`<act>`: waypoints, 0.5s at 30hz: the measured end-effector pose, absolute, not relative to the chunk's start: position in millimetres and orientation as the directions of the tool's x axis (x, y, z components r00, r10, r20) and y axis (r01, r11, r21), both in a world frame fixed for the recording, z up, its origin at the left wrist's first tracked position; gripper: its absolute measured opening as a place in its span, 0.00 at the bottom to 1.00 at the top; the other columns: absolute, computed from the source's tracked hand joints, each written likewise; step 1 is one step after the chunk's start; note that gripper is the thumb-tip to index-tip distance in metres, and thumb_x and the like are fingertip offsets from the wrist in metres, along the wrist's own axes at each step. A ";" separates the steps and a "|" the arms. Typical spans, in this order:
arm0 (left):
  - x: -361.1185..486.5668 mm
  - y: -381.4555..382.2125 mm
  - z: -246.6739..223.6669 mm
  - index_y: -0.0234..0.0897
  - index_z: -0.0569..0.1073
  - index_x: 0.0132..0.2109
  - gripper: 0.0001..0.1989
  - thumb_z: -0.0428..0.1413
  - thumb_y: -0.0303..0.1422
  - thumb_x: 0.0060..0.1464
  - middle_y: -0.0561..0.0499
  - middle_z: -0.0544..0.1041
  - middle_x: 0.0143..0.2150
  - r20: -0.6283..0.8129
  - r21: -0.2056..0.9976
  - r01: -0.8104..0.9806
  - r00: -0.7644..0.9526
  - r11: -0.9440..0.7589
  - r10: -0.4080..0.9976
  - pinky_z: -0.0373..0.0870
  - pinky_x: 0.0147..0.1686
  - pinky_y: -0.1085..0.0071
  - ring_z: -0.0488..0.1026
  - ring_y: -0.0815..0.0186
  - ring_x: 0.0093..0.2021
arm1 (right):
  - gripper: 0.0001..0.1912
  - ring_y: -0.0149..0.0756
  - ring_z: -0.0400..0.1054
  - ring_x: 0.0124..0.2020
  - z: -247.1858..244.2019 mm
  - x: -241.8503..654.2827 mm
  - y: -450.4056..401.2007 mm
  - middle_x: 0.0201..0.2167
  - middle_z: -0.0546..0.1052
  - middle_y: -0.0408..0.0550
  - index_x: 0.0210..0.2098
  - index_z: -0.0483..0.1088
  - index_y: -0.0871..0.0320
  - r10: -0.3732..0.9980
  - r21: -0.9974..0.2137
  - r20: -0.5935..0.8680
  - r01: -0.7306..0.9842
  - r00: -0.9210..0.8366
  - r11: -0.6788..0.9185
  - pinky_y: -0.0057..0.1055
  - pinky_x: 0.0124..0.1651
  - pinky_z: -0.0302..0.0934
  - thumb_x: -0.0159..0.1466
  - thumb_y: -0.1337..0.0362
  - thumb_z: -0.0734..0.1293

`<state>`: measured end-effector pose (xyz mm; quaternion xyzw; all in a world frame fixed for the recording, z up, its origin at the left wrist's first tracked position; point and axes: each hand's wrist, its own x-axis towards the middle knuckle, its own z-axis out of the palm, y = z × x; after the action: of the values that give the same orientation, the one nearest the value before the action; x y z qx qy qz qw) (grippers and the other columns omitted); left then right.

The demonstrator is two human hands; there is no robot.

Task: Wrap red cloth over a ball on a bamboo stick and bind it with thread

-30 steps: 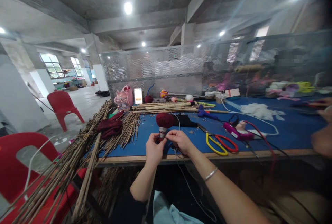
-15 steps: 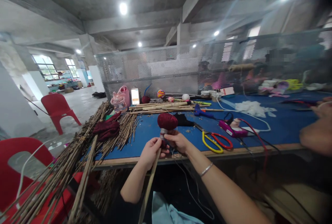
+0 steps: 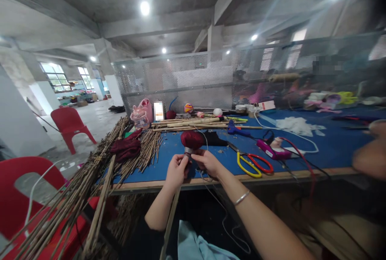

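A stick with a round head wrapped in dark red cloth [image 3: 191, 140] stands upright over the table's front edge. My left hand [image 3: 177, 170] is closed round its neck, where thread is wound just below the head. From there the bare wooden shaft [image 3: 171, 220] runs down toward my lap. My right hand [image 3: 208, 162] pinches a thin pale string [image 3: 206, 141] beside the neck, and a loop of it rises behind my fingers. More of that string hangs below the table edge. A black cloth piece [image 3: 214, 138] lies just behind the head.
Scissors with yellow and red handles [image 3: 255, 164] lie right of my hands, near a purple power strip [image 3: 273, 150] and a blue glue gun [image 3: 237, 129]. Bundles of thin sticks [image 3: 75, 183] and dark red cloth [image 3: 126, 150] are at left. A co-worker's arm [image 3: 369, 157] is at right.
My left hand has shifted up to the neck of the head, which has tilted slightly left. The string now shows as a raised loop near my right hand.
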<state>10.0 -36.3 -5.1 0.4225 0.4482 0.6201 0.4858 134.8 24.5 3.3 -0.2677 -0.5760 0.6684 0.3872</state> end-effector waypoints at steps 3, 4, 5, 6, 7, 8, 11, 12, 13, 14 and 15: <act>7.6 -37.2 -2.9 0.36 0.62 0.36 0.23 0.58 0.48 0.41 0.56 0.70 0.25 0.071 0.957 -0.270 -0.153 -0.110 0.986 0.46 0.12 0.81 0.56 0.79 0.14 | 0.15 0.20 0.38 0.11 -1.9 137.0 28.4 0.08 0.52 0.30 0.23 0.62 0.59 0.833 -0.977 0.087 -0.210 -0.546 -0.035 0.24 0.15 0.30 0.48 0.56 0.70; 7.2 -37.2 -2.5 0.36 0.62 0.36 0.23 0.58 0.48 0.41 0.56 0.70 0.25 0.068 0.953 -0.283 -0.152 -0.109 0.986 0.46 0.12 0.81 0.56 0.79 0.14 | 0.15 0.20 0.38 0.11 -3.0 137.3 29.2 0.08 0.52 0.30 0.22 0.62 0.59 0.834 -0.977 0.091 -0.209 -0.544 -0.030 0.24 0.15 0.30 0.48 0.56 0.70; 7.0 -37.1 -2.5 0.36 0.61 0.36 0.23 0.59 0.48 0.40 0.56 0.70 0.25 0.065 0.949 -0.295 -0.152 -0.108 0.986 0.45 0.12 0.81 0.56 0.79 0.14 | 0.15 0.20 0.39 0.11 -3.7 137.5 29.5 0.08 0.52 0.31 0.22 0.62 0.59 0.835 -0.978 0.096 -0.209 -0.542 -0.024 0.24 0.15 0.31 0.48 0.57 0.70; 7.0 -36.9 -2.8 0.36 0.61 0.36 0.24 0.59 0.48 0.40 0.56 0.70 0.24 0.063 0.946 -0.306 -0.152 -0.107 0.986 0.45 0.12 0.82 0.56 0.79 0.14 | 0.15 0.20 0.39 0.11 -4.1 137.7 29.4 0.08 0.53 0.31 0.21 0.62 0.59 0.834 -0.978 0.101 -0.207 -0.543 -0.016 0.24 0.15 0.31 0.47 0.57 0.70; 7.1 -36.7 -3.2 0.36 0.61 0.37 0.24 0.59 0.48 0.40 0.57 0.70 0.24 0.061 0.943 -0.316 -0.152 -0.107 0.987 0.45 0.12 0.82 0.56 0.79 0.14 | 0.15 0.20 0.40 0.11 -4.1 138.1 29.0 0.08 0.53 0.31 0.21 0.62 0.60 0.830 -0.979 0.107 -0.203 -0.547 -0.007 0.24 0.15 0.31 0.47 0.57 0.71; 7.2 -36.5 -3.6 0.36 0.61 0.37 0.24 0.60 0.47 0.39 0.58 0.69 0.23 0.060 0.940 -0.324 -0.152 -0.107 0.987 0.45 0.12 0.82 0.56 0.79 0.14 | 0.15 0.20 0.40 0.11 -4.0 138.6 28.4 0.08 0.54 0.32 0.20 0.63 0.60 0.825 -0.980 0.114 -0.198 -0.554 0.002 0.24 0.15 0.32 0.47 0.57 0.71; 7.8 -36.5 -4.6 0.36 0.62 0.36 0.24 0.61 0.47 0.39 0.60 0.66 0.21 0.057 0.935 -0.339 -0.155 -0.107 0.986 0.45 0.12 0.82 0.56 0.80 0.14 | 0.14 0.19 0.41 0.11 -3.0 140.7 26.1 0.08 0.55 0.32 0.20 0.65 0.61 0.808 -0.983 0.131 -0.183 -0.574 0.029 0.24 0.16 0.32 0.47 0.58 0.71; 7.8 -36.7 -4.5 0.36 0.62 0.36 0.24 0.61 0.46 0.38 0.61 0.65 0.20 0.054 0.933 -0.343 -0.157 -0.106 0.986 0.45 0.12 0.82 0.55 0.80 0.13 | 0.14 0.19 0.42 0.11 -2.7 141.2 25.6 0.08 0.55 0.32 0.21 0.66 0.61 0.807 -0.983 0.133 -0.179 -0.576 0.035 0.23 0.16 0.32 0.47 0.58 0.71; 7.7 -36.9 -4.2 0.36 0.62 0.36 0.24 0.61 0.46 0.38 0.61 0.65 0.20 0.050 0.932 -0.348 -0.159 -0.103 0.986 0.45 0.12 0.82 0.55 0.80 0.13 | 0.14 0.19 0.41 0.11 -2.4 141.5 25.2 0.08 0.55 0.32 0.21 0.66 0.61 0.807 -0.984 0.134 -0.175 -0.575 0.039 0.23 0.16 0.32 0.47 0.58 0.72; 7.4 -37.1 -3.6 0.36 0.62 0.36 0.24 0.61 0.46 0.37 0.60 0.66 0.20 0.044 0.930 -0.355 -0.159 -0.098 0.986 0.45 0.12 0.82 0.55 0.80 0.13 | 0.14 0.19 0.41 0.11 -2.2 141.4 25.1 0.08 0.54 0.32 0.21 0.66 0.61 0.810 -0.984 0.134 -0.172 -0.571 0.042 0.23 0.16 0.32 0.47 0.58 0.71; 7.0 -37.3 -2.8 0.36 0.62 0.36 0.24 0.61 0.46 0.37 0.59 0.67 0.21 0.036 0.928 -0.362 -0.158 -0.092 0.987 0.44 0.12 0.82 0.56 0.80 0.13 | 0.14 0.19 0.41 0.11 -1.9 141.1 25.2 0.08 0.54 0.32 0.20 0.66 0.61 0.813 -0.984 0.134 -0.171 -0.566 0.043 0.23 0.16 0.32 0.47 0.58 0.71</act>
<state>7.0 -37.3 -2.8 0.3751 0.4166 0.6367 0.5296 141.1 25.2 -1.9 -0.2628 -0.6114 0.6397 0.3845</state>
